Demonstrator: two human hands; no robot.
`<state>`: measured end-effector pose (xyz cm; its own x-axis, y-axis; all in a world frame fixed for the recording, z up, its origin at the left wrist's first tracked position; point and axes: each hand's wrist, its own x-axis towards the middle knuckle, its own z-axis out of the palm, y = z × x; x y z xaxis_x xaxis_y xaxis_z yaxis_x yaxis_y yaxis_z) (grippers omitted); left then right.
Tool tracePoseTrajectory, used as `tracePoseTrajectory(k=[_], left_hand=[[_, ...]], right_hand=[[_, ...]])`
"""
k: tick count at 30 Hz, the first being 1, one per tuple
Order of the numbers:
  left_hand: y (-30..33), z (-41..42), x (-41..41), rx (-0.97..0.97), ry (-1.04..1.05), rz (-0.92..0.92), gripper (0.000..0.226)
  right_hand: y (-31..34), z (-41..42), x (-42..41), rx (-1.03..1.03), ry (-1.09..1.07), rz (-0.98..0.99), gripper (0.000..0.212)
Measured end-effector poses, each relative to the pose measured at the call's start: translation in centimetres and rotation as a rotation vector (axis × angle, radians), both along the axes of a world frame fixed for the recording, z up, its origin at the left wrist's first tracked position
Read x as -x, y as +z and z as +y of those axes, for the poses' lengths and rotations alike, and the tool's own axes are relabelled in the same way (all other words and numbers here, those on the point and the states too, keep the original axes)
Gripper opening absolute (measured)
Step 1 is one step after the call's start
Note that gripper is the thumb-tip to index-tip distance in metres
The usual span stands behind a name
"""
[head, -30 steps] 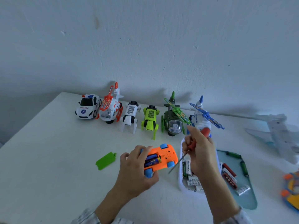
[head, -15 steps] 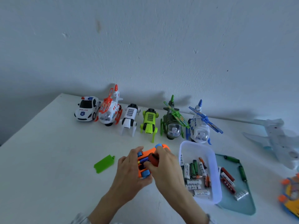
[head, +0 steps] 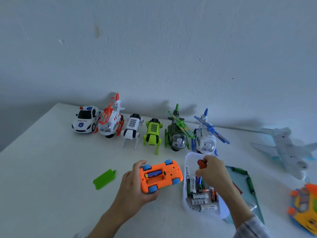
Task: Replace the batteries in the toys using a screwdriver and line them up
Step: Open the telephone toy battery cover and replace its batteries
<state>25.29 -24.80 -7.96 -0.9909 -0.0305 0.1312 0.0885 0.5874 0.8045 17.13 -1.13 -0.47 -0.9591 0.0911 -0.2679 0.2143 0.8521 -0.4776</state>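
Near the tabletop's front edge, the right hand point(head: 211, 170), still clutching the screwdriver point(head: 201, 164), had left the orange car point(head: 160, 176), gripped belly-up by the left hand point(head: 133, 182), for the battery tub point(head: 187, 162), suggesting a swap underway.

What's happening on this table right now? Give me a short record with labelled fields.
left hand: grips the orange toy car, upside down, battery bay open, one battery inside
right hand: holds the red-handled screwdriver, reaching into the white tub of batteries
green cover: lies loose on the table, left of the car
lined up by the wall: six toys, from the police car to the blue helicopter
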Motion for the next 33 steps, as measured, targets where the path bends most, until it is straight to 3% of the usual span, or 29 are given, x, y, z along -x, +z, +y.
tracePoseTrajectory(k=[4, 8, 12, 20, 33], left_hand=[[0.8, -0.2, 0.3, -0.02, -0.014, -0.019, 0.065], [1.6, -0.8, 0.3, -0.093, -0.007, -0.049, 0.065], [2.3, -1.3, -0.1, -0.162, -0.061, -0.088, 0.063], [2.7, -1.2, -0.2, -0.162, -0.067, -0.09, 0.064], [2.2, -1.3, 0.0, -0.171, -0.073, -0.099, 0.062]], right_hand=[[0.6, -0.1, -0.1, -0.068, 0.037, 0.129, 0.014], [5.8, -2.9, -0.9, 0.204, 0.173, 0.409, 0.014], [9.3, -6.3, -2.6, 0.391, 0.467, 0.57, 0.025], [6.2, -10.1, -3.3, 0.498, 0.707, 0.545, 0.028], [5.3, -11.1, -3.0, 0.529, 0.755, 0.577, 0.029]])
